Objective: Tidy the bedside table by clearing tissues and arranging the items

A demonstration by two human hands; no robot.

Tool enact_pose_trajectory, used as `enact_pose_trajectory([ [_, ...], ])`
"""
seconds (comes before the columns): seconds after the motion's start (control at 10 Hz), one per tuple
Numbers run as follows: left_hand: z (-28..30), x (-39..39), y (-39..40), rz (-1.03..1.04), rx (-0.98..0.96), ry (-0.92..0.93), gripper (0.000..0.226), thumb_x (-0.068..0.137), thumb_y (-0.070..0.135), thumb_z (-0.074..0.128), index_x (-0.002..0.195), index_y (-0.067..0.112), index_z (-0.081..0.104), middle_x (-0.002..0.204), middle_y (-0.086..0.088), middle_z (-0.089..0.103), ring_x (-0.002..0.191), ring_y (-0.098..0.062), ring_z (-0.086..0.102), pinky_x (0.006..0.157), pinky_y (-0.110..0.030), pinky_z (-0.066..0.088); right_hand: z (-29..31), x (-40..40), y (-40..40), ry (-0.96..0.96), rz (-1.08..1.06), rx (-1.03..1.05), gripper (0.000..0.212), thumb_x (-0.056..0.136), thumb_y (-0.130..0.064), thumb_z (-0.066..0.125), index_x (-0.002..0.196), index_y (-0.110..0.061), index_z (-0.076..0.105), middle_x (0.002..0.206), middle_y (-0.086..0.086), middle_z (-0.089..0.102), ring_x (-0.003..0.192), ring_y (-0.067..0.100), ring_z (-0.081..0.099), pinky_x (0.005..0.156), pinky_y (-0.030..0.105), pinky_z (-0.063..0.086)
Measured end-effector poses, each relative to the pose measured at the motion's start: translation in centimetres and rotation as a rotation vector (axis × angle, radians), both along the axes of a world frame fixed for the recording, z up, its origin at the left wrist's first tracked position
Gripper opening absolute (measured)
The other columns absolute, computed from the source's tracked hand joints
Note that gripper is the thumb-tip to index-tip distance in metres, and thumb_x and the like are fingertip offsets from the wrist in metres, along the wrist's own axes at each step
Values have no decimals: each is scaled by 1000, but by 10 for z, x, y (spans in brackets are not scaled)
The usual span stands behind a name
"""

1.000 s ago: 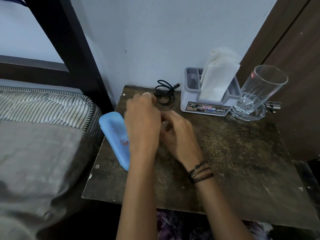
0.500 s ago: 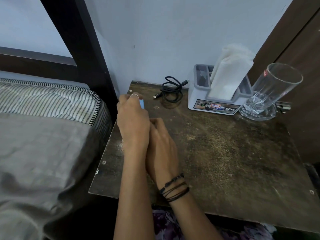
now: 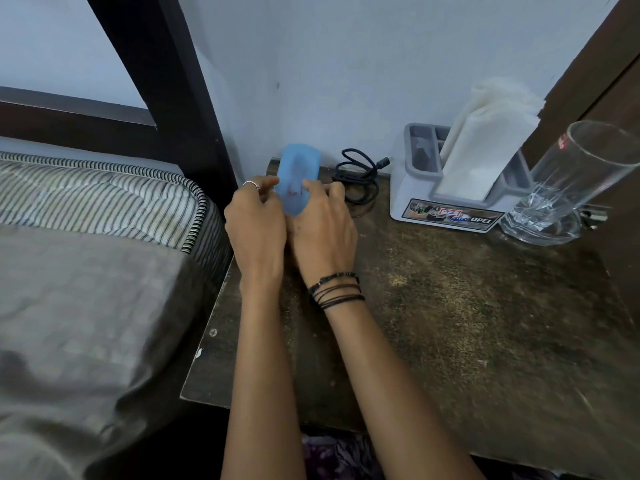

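A light blue oblong case (image 3: 297,171) stands nearly upright at the back left corner of the dark wooden bedside table (image 3: 467,323), close to the wall. My left hand (image 3: 256,226) grips its left side, and my right hand (image 3: 323,225) grips its right side with the thumb on the front. The case's lower end is hidden behind my hands. White tissues (image 3: 485,147) stand folded in a grey holder (image 3: 446,202) at the back right.
A coiled black cable (image 3: 360,178) lies just right of the case. A tall drinking glass (image 3: 568,181) stands at the far right by a brown door. A striped mattress (image 3: 104,202) and a black bed post (image 3: 166,81) border the table's left side.
The blue case lay flat at the table's left edge a second ago. Both hands have taken it, carried it to the back corner and tipped it up on end.
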State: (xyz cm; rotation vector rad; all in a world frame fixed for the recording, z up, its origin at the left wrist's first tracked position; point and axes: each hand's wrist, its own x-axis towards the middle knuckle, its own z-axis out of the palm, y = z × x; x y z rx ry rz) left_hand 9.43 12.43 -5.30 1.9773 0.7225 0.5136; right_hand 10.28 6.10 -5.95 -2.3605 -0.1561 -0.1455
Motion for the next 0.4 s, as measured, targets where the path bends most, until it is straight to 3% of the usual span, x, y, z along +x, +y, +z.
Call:
enact_pose_trajectory([
  [0.3, -8, 9, -4, -54, -203, -64, 36, 92, 15, 39, 119, 22, 62, 120, 0, 63, 103, -12, 55, 86, -23, 41, -5, 16, 1, -20, -25, 42, 47, 82, -39, 63, 121, -16, 53, 116, 8, 48, 100, 28, 56, 65, 29, 35],
  [0.4, -8, 7, -2, -85, -144, -64, 37, 92, 12, 41, 124, 17, 58, 121, -8, 63, 106, -21, 58, 88, -29, 46, -6, 14, -7, 0, 29, 81, 46, 84, -39, 61, 123, -16, 52, 116, 6, 48, 99, 26, 56, 63, 27, 33],
])
